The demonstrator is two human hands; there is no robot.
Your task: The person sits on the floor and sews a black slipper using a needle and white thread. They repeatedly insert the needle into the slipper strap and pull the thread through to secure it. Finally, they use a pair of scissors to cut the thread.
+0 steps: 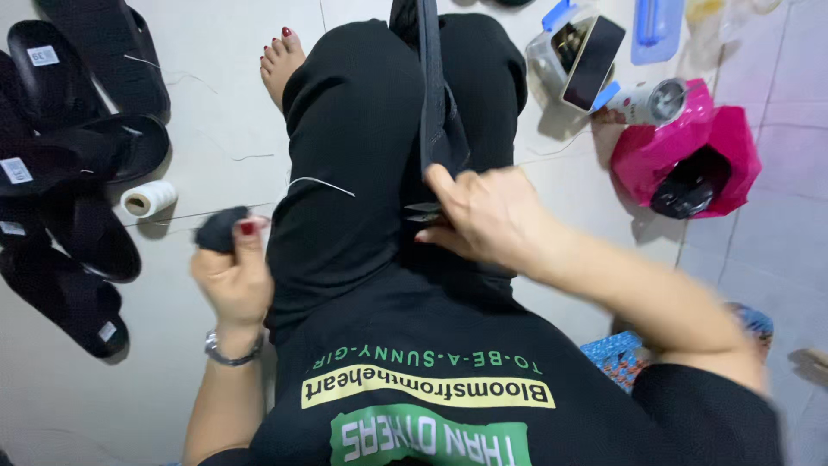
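I sit on the floor in black trousers, one knee raised. My left hand (231, 278) is closed on a small dark piece of material (218, 229) beside that knee. A white thread (321, 184) runs across my thigh from it. Over my lap, my right hand (487, 216) grips small scissors (424, 212), their blades poking out by the thumb. A black strap-like piece of sandal (434, 95) lies along my leg just above the right hand.
Several black sandal soles (69, 155) lie piled at the left, with a spool of white thread (148, 198) beside them. At the upper right stand a clear plastic box (576, 53), a small can (651, 102) and a pink plastic bag (686, 155). My bare foot (280, 62) rests on the tiles.
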